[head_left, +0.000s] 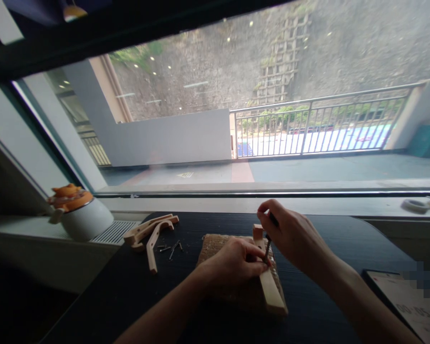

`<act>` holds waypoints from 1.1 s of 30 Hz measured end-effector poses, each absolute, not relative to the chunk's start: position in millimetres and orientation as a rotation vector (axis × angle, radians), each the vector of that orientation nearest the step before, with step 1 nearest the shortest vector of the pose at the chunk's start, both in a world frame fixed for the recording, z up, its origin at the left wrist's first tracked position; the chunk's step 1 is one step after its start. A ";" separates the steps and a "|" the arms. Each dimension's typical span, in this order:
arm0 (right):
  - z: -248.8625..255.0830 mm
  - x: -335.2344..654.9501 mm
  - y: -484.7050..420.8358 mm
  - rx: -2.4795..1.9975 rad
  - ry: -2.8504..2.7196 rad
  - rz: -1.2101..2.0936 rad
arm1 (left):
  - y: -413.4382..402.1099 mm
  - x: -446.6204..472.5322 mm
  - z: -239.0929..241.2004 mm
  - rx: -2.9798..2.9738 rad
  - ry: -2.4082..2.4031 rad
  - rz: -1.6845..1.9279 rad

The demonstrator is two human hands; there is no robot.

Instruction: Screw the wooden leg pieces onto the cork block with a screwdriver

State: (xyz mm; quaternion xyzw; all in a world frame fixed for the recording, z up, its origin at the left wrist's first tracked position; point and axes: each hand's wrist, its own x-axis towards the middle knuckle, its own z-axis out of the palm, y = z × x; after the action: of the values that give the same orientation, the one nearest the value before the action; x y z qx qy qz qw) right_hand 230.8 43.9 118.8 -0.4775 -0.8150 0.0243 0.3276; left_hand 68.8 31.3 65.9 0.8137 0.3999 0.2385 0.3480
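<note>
My right hand (pixel 286 227) is closed around the dark handle of a screwdriver (pixel 267 248). Its metal shaft slants down to a pale wooden piece (pixel 272 291) with a raised block at the far end. Thumb and index finger of my left hand (pixel 232 263) pinch together at the screwdriver's tip, over the wood; whatever is between them is hidden. Beneath the wooden piece lies a brown corrugated pad (pixel 211 243), partly covered by my left hand. To the left, several small screws (pixel 172 248) are scattered on the dark table (pixel 129 306).
Beside the screws rest more shaped wooden parts (pixel 152 243), some curved. A device with a timer display (pixel 397 296) lies at the right. On the left ledge stands a white jar with an orange animal-shaped top (pixel 88 220). Tape rolls (pixel 414 206) sit on the right of the windowsill (pixel 200 205).
</note>
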 end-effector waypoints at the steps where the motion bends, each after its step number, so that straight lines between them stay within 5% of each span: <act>1: 120.0 232.2 43.1 -1.256 -2.141 0.080 | 31.3 68.9 66.2 2.104 1.043 0.617; 16: 125.1 231.8 30.8 -1.085 -2.283 0.120 | 30.4 66.7 67.7 2.068 1.064 0.617; 25: 128.2 232.6 36.3 -1.351 -2.192 0.010 | 31.3 68.5 67.2 2.092 1.052 0.632; 33: 126.4 236.7 34.5 -1.072 -2.200 0.180 | 30.0 66.8 68.4 2.058 1.006 0.661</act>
State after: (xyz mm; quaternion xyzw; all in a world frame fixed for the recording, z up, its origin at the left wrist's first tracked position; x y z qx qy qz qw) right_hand 236.7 34.5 126.4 -0.4112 -0.8441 0.0691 0.3371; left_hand 66.8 30.0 68.4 0.8021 0.3921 0.2576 0.3695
